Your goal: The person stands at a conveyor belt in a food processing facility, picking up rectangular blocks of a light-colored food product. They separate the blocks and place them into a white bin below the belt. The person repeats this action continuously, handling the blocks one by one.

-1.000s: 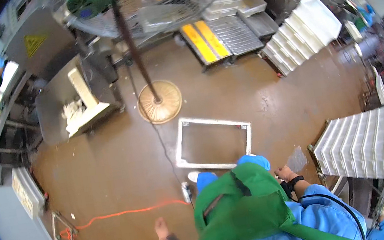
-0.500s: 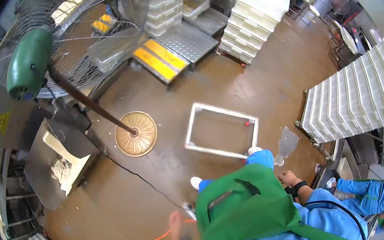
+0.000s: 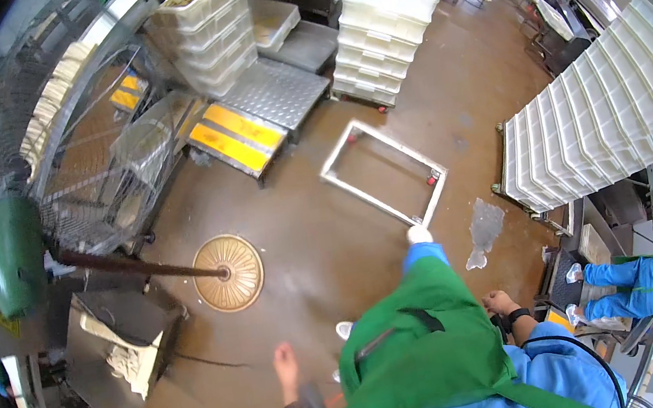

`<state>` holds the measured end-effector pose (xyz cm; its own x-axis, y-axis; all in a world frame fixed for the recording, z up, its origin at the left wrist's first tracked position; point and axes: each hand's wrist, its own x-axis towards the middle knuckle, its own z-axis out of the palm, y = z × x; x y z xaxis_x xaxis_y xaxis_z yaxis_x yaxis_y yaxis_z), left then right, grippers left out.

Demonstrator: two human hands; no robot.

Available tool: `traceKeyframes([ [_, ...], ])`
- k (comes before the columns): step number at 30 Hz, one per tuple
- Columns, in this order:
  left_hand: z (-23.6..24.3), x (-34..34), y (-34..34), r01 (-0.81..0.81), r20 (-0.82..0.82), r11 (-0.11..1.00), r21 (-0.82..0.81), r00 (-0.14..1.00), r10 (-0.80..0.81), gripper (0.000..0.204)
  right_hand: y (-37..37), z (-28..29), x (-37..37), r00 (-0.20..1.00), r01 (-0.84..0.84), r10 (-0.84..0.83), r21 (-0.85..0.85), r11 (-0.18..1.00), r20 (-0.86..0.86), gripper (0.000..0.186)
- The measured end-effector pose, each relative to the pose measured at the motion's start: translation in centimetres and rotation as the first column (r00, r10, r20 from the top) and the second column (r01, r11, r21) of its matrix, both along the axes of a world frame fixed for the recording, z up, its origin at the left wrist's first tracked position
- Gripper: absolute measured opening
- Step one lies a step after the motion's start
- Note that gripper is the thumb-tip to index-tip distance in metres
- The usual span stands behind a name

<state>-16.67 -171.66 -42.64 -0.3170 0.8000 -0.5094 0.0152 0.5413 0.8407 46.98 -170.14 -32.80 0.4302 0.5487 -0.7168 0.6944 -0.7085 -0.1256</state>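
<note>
Here on the brown floor (image 3: 298,183) lies the white rectangular frame (image 3: 374,200), set at a slant ahead of the person, a red caster (image 3: 432,178) showing inside its right corner. A white shoe (image 3: 419,234) is right at the frame's nearest corner; whether they touch, I can't tell!

Now the hands, well apart from each other. The left hand (image 3: 286,366) hangs nearer the body than the frame and off to its left, blurred; whether its fingers are spread or folded, I can't tell. The right hand (image 3: 499,302) is nearer than the frame too, off to its right, fingers partly bent; how far they close, I can't tell.

Look left of the frame: the ribbed golden base (image 3: 228,273) of a floor fan, its green motor housing (image 3: 15,256) farther left. Beyond the frame rises a stack of white trays (image 3: 382,33), a yellow-striped metal step (image 3: 238,137) to the frame's upper left. Right of the frame, a taller leaning-looking tray stack (image 3: 597,107), and, nearer than that, a co-worker in blue (image 3: 646,280).
</note>
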Motion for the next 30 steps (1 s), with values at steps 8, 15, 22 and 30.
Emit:
traceKeyframes([
  [8,0.3,4.4,17.6,0.150,-0.146,0.989,-0.014,0.978,-0.150,0.031,7.8,-3.1,3.5,0.921,-0.364,0.365,0.033,0.931,-0.139,0.023],
  [15,4.1,6.4,36.3,0.227,-0.277,0.968,-0.108,0.928,-0.248,0.026,31.8,-5.3,3.9,0.963,-0.030,0.011,-0.065,0.997,-0.271,0.043],
  [22,12.4,9.3,56.6,0.361,-0.297,0.917,-0.171,0.868,-0.398,0.030,56.3,-4.3,4.5,0.964,-0.163,0.217,0.307,0.938,-0.151,0.036],
  [30,6.3,4.5,79.1,0.430,-0.307,0.896,-0.114,0.842,-0.443,0.030,63.3,-4.2,-1.7,0.957,0.170,-0.037,0.449,0.877,-0.289,0.034],
])
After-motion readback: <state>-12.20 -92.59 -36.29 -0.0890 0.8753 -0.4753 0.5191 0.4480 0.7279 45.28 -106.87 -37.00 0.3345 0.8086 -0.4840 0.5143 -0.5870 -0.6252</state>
